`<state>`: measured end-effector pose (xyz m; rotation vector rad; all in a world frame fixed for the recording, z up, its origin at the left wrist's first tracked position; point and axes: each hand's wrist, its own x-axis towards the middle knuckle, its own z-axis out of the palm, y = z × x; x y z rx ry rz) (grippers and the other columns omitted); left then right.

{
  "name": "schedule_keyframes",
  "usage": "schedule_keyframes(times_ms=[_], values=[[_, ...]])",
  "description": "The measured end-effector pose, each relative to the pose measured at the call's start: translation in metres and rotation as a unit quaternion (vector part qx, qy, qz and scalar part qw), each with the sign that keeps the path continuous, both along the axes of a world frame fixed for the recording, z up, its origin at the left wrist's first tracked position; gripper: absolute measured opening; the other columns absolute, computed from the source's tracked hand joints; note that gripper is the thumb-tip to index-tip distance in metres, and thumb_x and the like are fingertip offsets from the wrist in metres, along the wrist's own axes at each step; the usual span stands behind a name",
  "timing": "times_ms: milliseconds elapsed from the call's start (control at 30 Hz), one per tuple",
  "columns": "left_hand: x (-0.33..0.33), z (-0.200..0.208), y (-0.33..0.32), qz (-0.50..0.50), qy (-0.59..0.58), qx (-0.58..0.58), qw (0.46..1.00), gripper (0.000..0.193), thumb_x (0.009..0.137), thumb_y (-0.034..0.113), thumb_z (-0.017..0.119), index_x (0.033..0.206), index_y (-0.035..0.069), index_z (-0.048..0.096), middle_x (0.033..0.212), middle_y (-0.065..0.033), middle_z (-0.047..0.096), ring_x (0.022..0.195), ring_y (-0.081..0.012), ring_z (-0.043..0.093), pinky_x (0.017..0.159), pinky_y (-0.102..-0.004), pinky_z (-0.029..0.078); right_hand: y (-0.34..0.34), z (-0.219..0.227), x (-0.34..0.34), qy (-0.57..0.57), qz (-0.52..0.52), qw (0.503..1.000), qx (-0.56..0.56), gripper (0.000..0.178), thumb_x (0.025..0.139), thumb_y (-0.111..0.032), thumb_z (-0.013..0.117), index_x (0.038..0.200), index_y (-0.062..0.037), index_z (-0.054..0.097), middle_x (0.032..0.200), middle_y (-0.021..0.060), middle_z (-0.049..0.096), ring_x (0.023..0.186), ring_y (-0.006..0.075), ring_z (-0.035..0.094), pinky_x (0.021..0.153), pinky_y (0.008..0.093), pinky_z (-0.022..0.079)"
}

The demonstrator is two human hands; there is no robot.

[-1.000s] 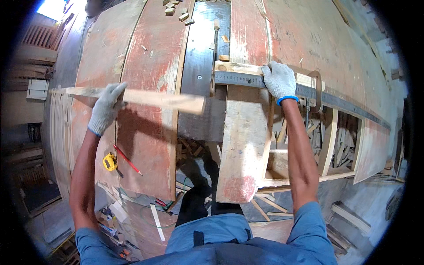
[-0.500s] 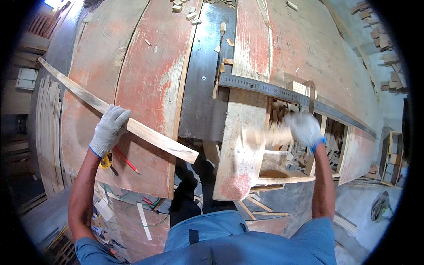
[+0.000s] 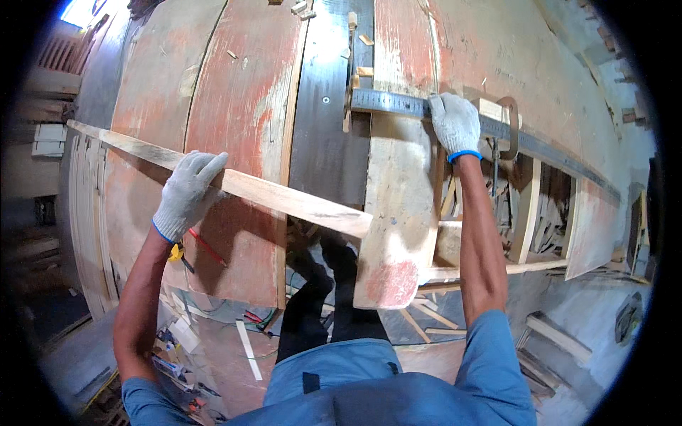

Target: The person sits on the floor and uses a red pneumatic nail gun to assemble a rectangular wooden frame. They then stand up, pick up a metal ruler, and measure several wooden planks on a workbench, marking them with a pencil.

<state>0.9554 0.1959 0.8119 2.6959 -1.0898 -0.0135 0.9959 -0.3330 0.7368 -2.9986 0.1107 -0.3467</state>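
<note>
My left hand [image 3: 188, 190], in a whitish knit glove with a blue cuff, is closed around a long pale wooden strip [image 3: 291, 202]. The strip slants from the far left down to the right, its near end over the edge of a worn board [image 3: 399, 234]. My right hand [image 3: 455, 124], gloved alike, is over a long steel ruler [image 3: 394, 103]. Its fingers are bent and their tips are hidden, so any hold on the ruler cannot be made out. To its right, a rusty C-clamp [image 3: 513, 128] and a wood block [image 3: 491, 110] sit at the ruler.
A red pencil [image 3: 207, 248] and a yellow tape measure [image 3: 175, 252] lie below my left hand. Between red-worn boards runs a dark metal plate [image 3: 327, 142] with small offcuts. Scraps fill an open wooden frame [image 3: 526, 209] at right. Wood strips and tools litter the floor.
My right hand has moved left and away from me, from above the scrap-filled frame to the ruler. The strip's near end has swung right and farther from me, still held by my left hand.
</note>
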Motion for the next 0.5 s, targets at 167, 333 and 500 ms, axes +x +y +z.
schedule_keyframes(times_ms=[167,333,500], values=[[0.001,0.008,0.001,0.017,-0.001,-0.013,1.0,0.068,0.07,0.011,0.085,0.134,0.009,0.062,0.123,-0.0143,0.064,0.117,-0.0371,0.061,0.104,-0.048,0.048,0.013,-0.001,-0.027,-0.018,-0.016,0.999,0.033,0.048,0.1,-0.042,0.051,0.079,-0.0031,0.07,0.084,0.0246,0.07,0.083,0.0419,0.068,0.083,0.0528,0.05],[0.017,0.006,-0.002,0.047,-0.022,-0.051,0.997,0.064,0.071,0.018,0.086,0.131,0.011,0.065,0.124,-0.0134,0.065,0.119,-0.036,0.06,0.107,-0.0494,0.045,0.032,0.016,-0.09,0.094,-0.036,0.993,0.056,0.034,0.097,-0.033,0.058,0.086,-0.0045,0.074,0.088,0.0211,0.071,0.088,0.041,0.068,0.084,0.0503,0.051],[0.063,-0.018,-0.037,0.099,-0.017,-0.053,0.994,0.063,0.073,0.027,0.087,0.131,0.013,0.067,0.113,-0.0117,0.068,0.109,-0.0346,0.062,0.098,-0.0467,0.048,0.042,0.08,-0.081,0.007,-0.005,0.975,0.221,0.026,0.096,-0.025,0.065,0.107,-0.0036,0.074,0.102,0.0194,0.073,0.1,0.0344,0.069,0.092,0.0435,0.053]])
